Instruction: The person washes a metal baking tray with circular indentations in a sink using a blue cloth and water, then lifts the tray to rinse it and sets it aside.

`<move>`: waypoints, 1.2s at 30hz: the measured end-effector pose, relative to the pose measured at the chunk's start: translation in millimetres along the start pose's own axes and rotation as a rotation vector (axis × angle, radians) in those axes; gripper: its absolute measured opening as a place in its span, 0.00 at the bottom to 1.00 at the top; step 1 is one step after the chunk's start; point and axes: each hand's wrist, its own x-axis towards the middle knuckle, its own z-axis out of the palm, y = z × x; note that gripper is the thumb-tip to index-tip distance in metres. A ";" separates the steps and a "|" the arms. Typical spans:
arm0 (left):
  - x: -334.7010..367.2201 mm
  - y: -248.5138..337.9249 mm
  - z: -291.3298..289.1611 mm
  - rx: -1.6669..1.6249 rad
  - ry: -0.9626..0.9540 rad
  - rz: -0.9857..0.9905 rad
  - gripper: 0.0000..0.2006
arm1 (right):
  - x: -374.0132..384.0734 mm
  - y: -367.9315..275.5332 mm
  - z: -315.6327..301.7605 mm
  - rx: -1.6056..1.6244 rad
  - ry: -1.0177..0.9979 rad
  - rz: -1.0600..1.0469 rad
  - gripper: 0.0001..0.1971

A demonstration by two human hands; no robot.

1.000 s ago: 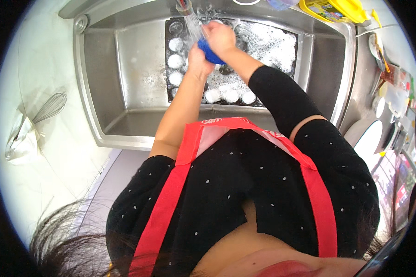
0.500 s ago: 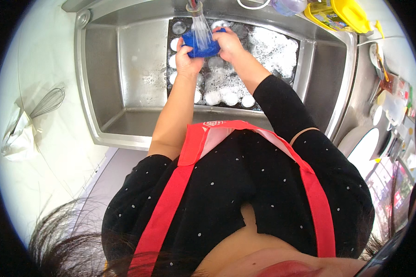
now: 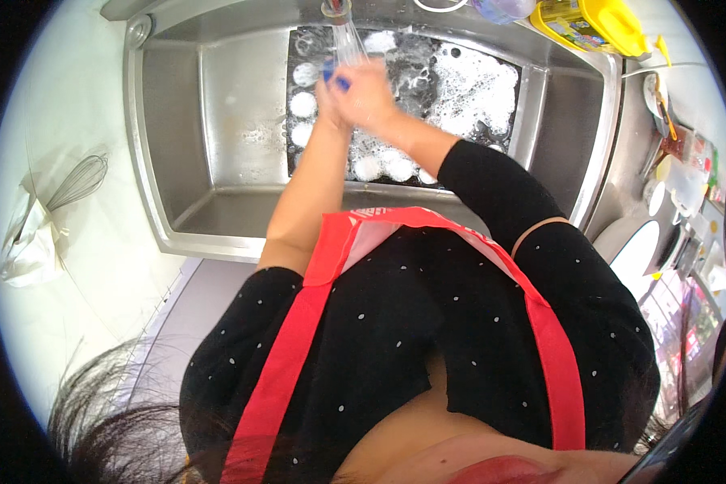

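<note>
Both of my hands are closed together on a blue cloth (image 3: pixel 343 82), squeezed small so that only bits of it show between the fingers. My right hand (image 3: pixel 365 95) wraps over the top and is slightly blurred. Mostly hidden behind it, my left hand (image 3: pixel 327 106) grips from the left side. Water streams from the faucet (image 3: pixel 336 10) just beyond, down onto or right behind the hands. Beneath them a black tray with round cups (image 3: pixel 418 105) lies in the sink, its right part covered in white suds.
The steel sink (image 3: pixel 246 105) surrounds the tray. On the left counter lie a whisk (image 3: pixel 81 179) and a crumpled white packet (image 3: pixel 32 252). A yellow container (image 3: pixel 593 26) and a purplish bottle (image 3: pixel 504 10) stand at the far right rim. Dishes and a white plate (image 3: pixel 636 248) crowd the right side.
The blue cloth was spread between my two hands under the water; now it is bunched up. My right hand has moved left and closed against my left hand.
</note>
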 end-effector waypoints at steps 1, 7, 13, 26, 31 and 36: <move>0.5 -0.7 1.0 -0.011 0.069 -0.023 0.13 | -9.2 -15.2 -1.6 0.078 -0.036 -0.118 0.10; 7.3 -8.9 7.7 -0.039 0.414 -0.178 0.12 | 49.9 55.8 8.6 0.353 0.022 0.614 0.10; 0.6 12.4 -26.6 -0.092 0.230 -0.048 0.17 | -5.1 4.6 12.6 0.401 -0.126 0.222 0.18; -3.3 20.7 15.5 -0.082 0.215 -0.052 0.38 | 8.0 21.2 -25.8 -0.025 -0.233 -0.326 0.19; 9.0 -2.1 -8.5 -0.293 -0.008 -0.087 0.22 | 9.4 24.2 -22.9 0.080 -0.110 -0.369 0.11; 13.4 -12.1 -23.2 -0.099 0.202 -0.137 0.17 | 15.1 18.6 -17.2 0.255 -0.083 0.125 0.11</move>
